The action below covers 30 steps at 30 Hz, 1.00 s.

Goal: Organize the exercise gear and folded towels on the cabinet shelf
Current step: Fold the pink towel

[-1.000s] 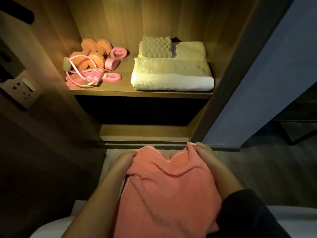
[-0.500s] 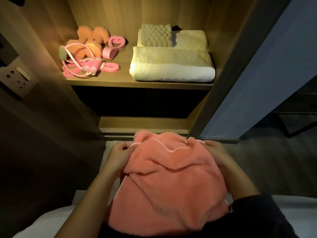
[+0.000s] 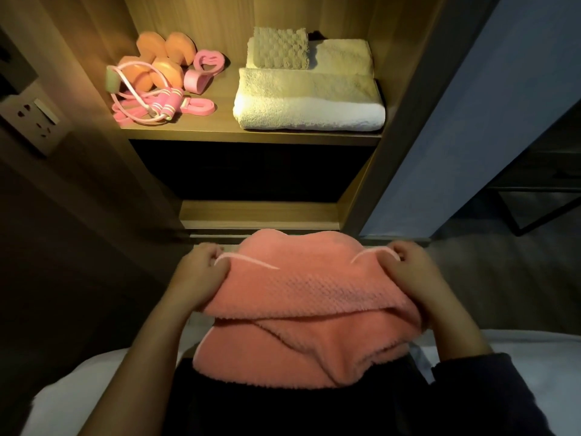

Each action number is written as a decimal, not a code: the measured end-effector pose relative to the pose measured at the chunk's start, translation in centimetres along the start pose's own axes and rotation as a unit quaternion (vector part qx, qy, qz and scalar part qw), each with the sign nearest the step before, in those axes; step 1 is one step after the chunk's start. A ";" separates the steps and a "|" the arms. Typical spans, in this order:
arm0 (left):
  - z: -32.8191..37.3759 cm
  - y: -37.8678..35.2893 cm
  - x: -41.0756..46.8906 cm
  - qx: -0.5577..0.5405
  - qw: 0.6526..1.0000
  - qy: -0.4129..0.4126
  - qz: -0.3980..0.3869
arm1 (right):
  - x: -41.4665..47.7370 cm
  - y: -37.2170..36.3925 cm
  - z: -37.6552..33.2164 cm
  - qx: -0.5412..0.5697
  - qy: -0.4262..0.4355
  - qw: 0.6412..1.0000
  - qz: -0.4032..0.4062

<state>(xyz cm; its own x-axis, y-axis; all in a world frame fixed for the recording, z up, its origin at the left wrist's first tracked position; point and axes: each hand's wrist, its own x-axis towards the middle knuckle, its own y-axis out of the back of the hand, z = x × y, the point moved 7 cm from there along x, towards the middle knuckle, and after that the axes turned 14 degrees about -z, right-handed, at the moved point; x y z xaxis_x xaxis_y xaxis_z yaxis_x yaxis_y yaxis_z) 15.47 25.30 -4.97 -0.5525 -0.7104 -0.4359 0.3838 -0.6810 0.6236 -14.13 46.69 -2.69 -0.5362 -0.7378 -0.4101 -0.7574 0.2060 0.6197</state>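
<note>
Right now, the cabinet shelf (image 3: 220, 133) is sitting well ahead of both your hands and above them, glowing under warm light. Between your hands you are holding up a coral towel (image 3: 308, 297), doubled over itself, its lower part hanging against your dark clothing. Your left hand (image 3: 201, 272) is gripping the towel's left upper corner, fingers curled round the white-trimmed edge; your right hand (image 3: 408, 269) is gripping the right corner the same way.

Far beyond your right hand, a folded cream towel (image 3: 308, 99) is lying along the shelf's front edge, with a second cream towel (image 3: 342, 55) just behind it and a small waffle cloth (image 3: 279, 47) resting on top of that. Far beyond your left hand, orange dumbbells (image 3: 163, 58) are sitting at the back of the shelf, a pink jump rope (image 3: 166, 105) is lying coiled in front of them, and a pink hand grip (image 3: 204, 69) and a pink band (image 3: 201, 107) are lying beside it. Well out to your left hand's side, a wall socket (image 3: 34, 121) is showing.
</note>
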 end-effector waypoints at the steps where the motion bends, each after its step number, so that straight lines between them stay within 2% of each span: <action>1: 0.6 0.1 0.0 -0.038 0.998 -0.038 0.028 | 0.2 0.3 -0.7 0.016 0.039 0.999 0.033; 4: 0.7 -0.1 0.9 -0.140 0.985 -0.061 0.078 | 1.5 0.0 -0.9 0.129 0.067 0.988 0.051; 8: -1.1 -0.3 4.1 -0.132 0.985 0.011 0.115 | 5.4 -1.4 0.9 0.137 0.009 0.990 0.041; 10: -1.8 -0.9 6.0 -0.101 0.990 0.044 0.086 | 7.4 -2.2 2.1 0.133 -0.034 0.990 0.036; 13: -3.2 -2.7 8.1 -0.114 0.987 0.109 0.013 | 9.8 -3.7 4.1 0.149 -0.125 0.981 0.004; 14: -3.5 -3.2 8.6 -0.119 0.985 0.127 -0.010 | 10.6 -4.4 4.5 0.110 -0.153 0.982 -0.025; 16: -4.0 -4.0 9.1 -0.126 0.978 0.155 -0.064 | 11.4 -5.5 3.9 -0.059 -0.170 0.977 -0.115; 18: -4.1 -4.6 9.3 -0.131 0.972 0.162 -0.107 | 11.9 -5.8 3.7 -0.091 -0.169 0.974 -0.120; 20: -4.3 -4.7 9.3 -0.164 0.969 0.153 -0.100 | 12.2 -5.8 3.1 -0.112 -0.119 0.979 -0.125; 22: -4.3 -4.5 9.2 -0.195 0.969 0.129 -0.077 | 11.6 -5.6 2.9 -0.030 -0.070 0.990 -0.115; 23: -4.2 -4.4 9.1 -0.208 0.968 0.119 -0.078 | 11.0 -5.3 3.1 0.028 -0.077 0.992 -0.096; 26: -4.1 -4.6 8.7 -0.208 0.963 0.116 -0.128 | 10.0 -4.9 2.6 0.136 -0.074 0.983 -0.099; 28: -4.1 -4.3 8.6 -0.187 0.964 0.117 -0.150 | 9.9 -4.8 1.9 0.180 -0.048 0.977 -0.100; 30: -4.0 -3.6 8.6 -0.202 0.965 0.108 -0.129 | 9.7 -4.1 1.6 0.191 -0.032 0.977 -0.084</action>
<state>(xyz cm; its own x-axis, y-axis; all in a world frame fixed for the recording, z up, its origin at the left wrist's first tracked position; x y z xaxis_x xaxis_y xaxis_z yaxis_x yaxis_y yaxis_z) 12.30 20.97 -13.54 -0.5173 -0.4995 -0.6949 0.5356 -0.8223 0.1923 -16.89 39.75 -10.29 -0.4057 -0.7427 -0.5327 -0.9139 0.3203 0.2494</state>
